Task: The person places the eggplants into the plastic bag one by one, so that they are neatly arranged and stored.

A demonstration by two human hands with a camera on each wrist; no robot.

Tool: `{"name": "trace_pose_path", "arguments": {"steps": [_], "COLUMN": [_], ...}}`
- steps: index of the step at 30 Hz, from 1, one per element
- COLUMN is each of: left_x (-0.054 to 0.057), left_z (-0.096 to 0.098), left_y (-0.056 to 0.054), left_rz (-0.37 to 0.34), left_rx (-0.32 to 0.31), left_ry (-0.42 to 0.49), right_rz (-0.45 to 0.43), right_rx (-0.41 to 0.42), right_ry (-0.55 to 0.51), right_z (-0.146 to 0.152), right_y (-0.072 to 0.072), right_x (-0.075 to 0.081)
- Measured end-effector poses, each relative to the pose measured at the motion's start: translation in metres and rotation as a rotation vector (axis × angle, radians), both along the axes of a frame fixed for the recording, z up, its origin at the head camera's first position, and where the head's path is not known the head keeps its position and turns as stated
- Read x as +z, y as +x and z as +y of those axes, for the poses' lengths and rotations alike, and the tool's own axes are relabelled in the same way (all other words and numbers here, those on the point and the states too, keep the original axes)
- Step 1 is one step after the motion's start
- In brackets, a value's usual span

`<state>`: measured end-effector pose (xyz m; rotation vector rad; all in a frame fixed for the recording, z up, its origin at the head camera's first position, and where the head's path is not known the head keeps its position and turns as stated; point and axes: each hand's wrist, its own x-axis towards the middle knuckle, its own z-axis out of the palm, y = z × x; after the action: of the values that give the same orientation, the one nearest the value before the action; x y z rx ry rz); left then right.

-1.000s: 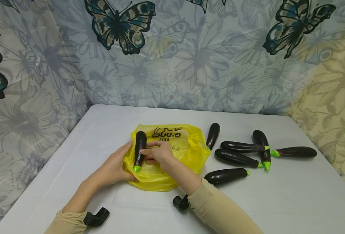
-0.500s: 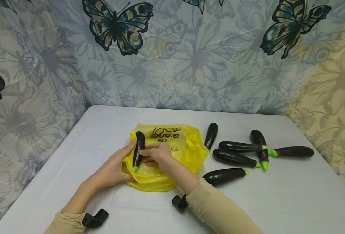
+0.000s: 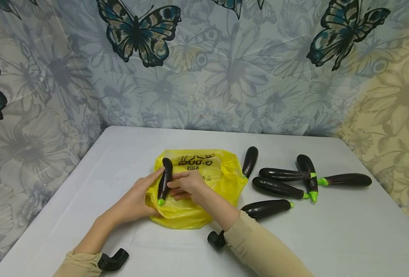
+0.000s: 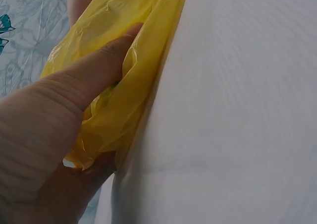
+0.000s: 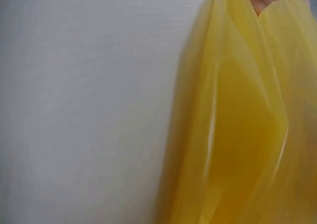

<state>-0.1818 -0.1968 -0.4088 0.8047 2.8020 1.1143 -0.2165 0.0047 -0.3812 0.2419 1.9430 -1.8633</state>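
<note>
In the head view a yellow plastic bag [image 3: 222, 181] with dark lettering lies on the table. One dark eggplant [image 3: 166, 173] lies at the bag's left side, its green stem end towards me. My right hand [image 3: 188, 184] pinches the eggplant from its right side, one fingertip over it; the thumb is not clearly seen. At the bag's left edge, my left hand [image 3: 135, 198] holds the plastic, its upper finger close to the eggplant. In the left wrist view, the left thumb [image 4: 99, 68] lies over the yellow plastic. The right wrist view shows mostly the bag [image 5: 237, 115].
Several more eggplants lie right of the bag, including a near one [image 3: 267, 209], a far upright one [image 3: 250, 161] and a far-right one [image 3: 350, 179]. White cloth covers the table [image 3: 86, 184]. A butterfly-patterned curtain [image 3: 204, 77] hangs behind.
The eggplant in my right hand has tilted slightly, and my left fingers have moved a little closer to it. The bag and other eggplants have stayed in place.
</note>
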Motion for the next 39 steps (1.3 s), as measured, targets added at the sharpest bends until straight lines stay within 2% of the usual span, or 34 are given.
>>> {"name": "trace_pose_path", "arguments": {"steps": [5,13,26,33,39], "left_x": [0.001,0.002,0.002,0.002,0.0], "left_z": [0.003,0.008,0.008,0.005,0.004], "left_y": [0.0,0.0,0.001,0.002,0.0], "left_rz": [-0.008,-0.005,0.04,0.071,0.082], "left_rx": [-0.007,-0.014,0.003,0.0,-0.026], "left_ry": [-0.005,-0.026,0.004,0.012,0.019], "right_rz": [-0.022,0.007,-0.014,-0.013,-0.013], "right_rx": [0.039,0.094,0.141,0.158,0.173], "right_ry": [-0.016,0.023,-0.089,-0.103,-0.101], "right_z": [0.008,0.022,0.03,0.031,0.032], "right_y": [0.0,0.003,0.003,0.001,0.0], "right_x": [0.003,0.012,0.007,0.005,0.005]}}
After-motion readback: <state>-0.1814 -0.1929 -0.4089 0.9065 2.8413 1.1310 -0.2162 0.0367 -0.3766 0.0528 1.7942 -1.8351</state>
